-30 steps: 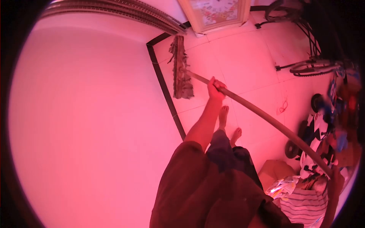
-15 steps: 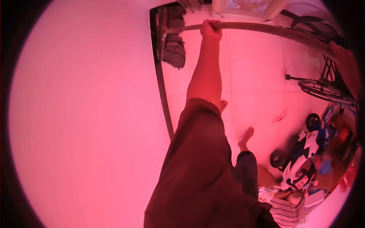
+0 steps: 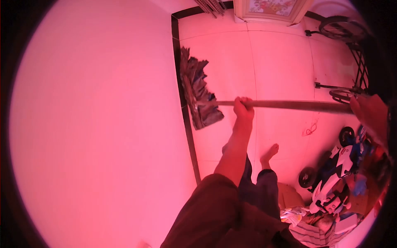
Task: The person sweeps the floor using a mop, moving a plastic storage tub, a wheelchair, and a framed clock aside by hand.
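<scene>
A mop with a long handle [image 3: 297,105] lies across the head view. Its ragged, dark cloth-strip mop head [image 3: 200,93] rests on the floor along the foot of the wall at the left. My left hand [image 3: 244,106] is wrapped round the handle a short way from the mop head. Farther up, at the right edge of the view, my right hand [image 3: 370,115] is closed on the upper end of the handle; its fingers show only in part.
A white wall [image 3: 95,124] with a dark skirting fills the left. At the right are a bicycle wheel [image 3: 343,29], a toy motorbike [image 3: 331,177] and piled household items. A framed floral picture [image 3: 273,8] stands at the back. My bare foot [image 3: 271,153] is on the tiled floor [image 3: 281,62].
The mop head has come back along the wall from the far corner, closer to my feet. My left hand moved back with the handle, and my right hand shifted the same way.
</scene>
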Action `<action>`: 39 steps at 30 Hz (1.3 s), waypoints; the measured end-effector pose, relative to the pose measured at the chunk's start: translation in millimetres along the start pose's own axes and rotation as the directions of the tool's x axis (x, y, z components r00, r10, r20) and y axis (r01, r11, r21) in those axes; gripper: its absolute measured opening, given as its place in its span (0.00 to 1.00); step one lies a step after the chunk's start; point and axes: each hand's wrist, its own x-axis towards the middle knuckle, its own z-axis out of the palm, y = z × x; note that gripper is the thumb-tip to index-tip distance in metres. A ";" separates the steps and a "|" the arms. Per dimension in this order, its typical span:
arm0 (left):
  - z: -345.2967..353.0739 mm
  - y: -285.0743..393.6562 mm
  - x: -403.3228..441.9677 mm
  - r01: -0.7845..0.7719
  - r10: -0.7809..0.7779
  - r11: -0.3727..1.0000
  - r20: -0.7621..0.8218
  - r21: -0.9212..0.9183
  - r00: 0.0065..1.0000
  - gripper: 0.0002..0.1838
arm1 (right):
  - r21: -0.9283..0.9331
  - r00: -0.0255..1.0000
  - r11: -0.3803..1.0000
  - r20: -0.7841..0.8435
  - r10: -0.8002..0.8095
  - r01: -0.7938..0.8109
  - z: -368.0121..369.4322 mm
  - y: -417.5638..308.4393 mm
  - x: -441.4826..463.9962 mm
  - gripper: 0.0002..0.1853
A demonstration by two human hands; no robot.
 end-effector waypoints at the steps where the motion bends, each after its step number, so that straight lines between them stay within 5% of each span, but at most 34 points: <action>1: -31.2 -9.8 0.4 0.074 -0.074 0.997 -0.048 0.006 0.996 0.11 | 0.031 0.999 1.000 0.031 -0.007 0.006 0.1 -9.6 -13.9 0.16; 5: -92.9 -40.9 -44.4 0.012 -0.006 0.999 0.190 -0.031 0.982 0.11 | 0.035 0.997 0.999 0.083 -0.001 -0.002 -14.0 -41.7 -82.6 0.17; 7: -65.0 -46.5 -111.8 0.180 -0.156 0.980 -0.223 0.090 0.962 0.12 | 0.063 0.996 0.996 0.069 0.054 -0.059 -15.0 -48.5 -124.4 0.17; 10: -37.7 -62.2 -171.5 0.316 -0.338 0.940 -0.227 -0.129 0.913 0.13 | 0.084 0.996 0.992 -0.006 0.090 -0.089 -56.1 -41.8 -179.0 0.16; 11: -26.6 -67.3 -186.6 0.342 -0.362 0.929 -0.152 -0.141 0.920 0.13 | 0.122 0.985 0.988 0.155 0.079 -0.098 -69.7 -33.2 -195.4 0.16; 12: -14.4 -71.6 -199.1 0.351 -0.371 0.925 -0.147 -0.146 0.917 0.13 | 0.157 0.947 0.981 0.314 0.059 -0.113 -80.1 -28.1 -207.5 0.17; 17: 56.6 -70.3 -215.8 0.307 -0.307 0.952 -0.075 -0.023 0.949 0.13 | 0.060 0.905 0.964 0.365 0.220 -0.259 -85.2 -37.0 -259.6 0.15; 19: 82.2 -62.8 -202.4 0.276 -0.275 0.961 -0.063 0.015 0.959 0.13 | 0.033 0.859 0.952 0.442 0.260 -0.305 -76.8 -36.0 -256.0 0.15; 24: 155.7 -38.9 -75.5 0.046 -0.064 0.986 0.114 0.157 0.991 0.11 | 0.418 0.909 0.808 0.170 0.380 -0.416 -7.4 -29.3 -167.9 0.13; 28: 197.9 -42.3 37.1 -0.108 0.094 0.989 0.126 0.104 0.988 0.12 | 0.275 0.877 0.840 0.023 0.480 -0.467 45.5 -23.5 -45.3 0.11; 31: 210.1 -65.2 101.1 -0.169 0.172 0.975 -0.012 0.144 0.985 0.09 | 0.468 0.892 0.770 0.097 0.442 -0.433 88.8 0.0 8.1 0.11; 33: 199.5 -86.0 125.6 -0.160 0.195 0.908 -0.052 0.388 0.980 0.05 | 0.451 0.922 0.805 0.146 0.359 -0.385 115.9 5.5 8.3 0.12; 36: 157.8 -103.2 121.7 -0.090 0.193 0.790 -0.107 0.607 0.975 0.05 | 0.593 0.913 0.694 0.266 0.309 -0.408 167.2 -38.4 -21.6 0.13; 37: 137.0 -116.4 124.6 -0.183 0.287 0.750 -0.064 0.635 0.956 0.06 | 0.561 0.878 0.678 0.357 0.319 -0.475 176.1 -59.3 -34.3 0.11; 39: 108.1 -141.0 99.5 -0.150 0.263 0.676 -0.046 0.722 0.964 0.08 | 0.650 0.894 0.614 0.327 0.307 -0.448 200.2 -91.8 -69.9 0.08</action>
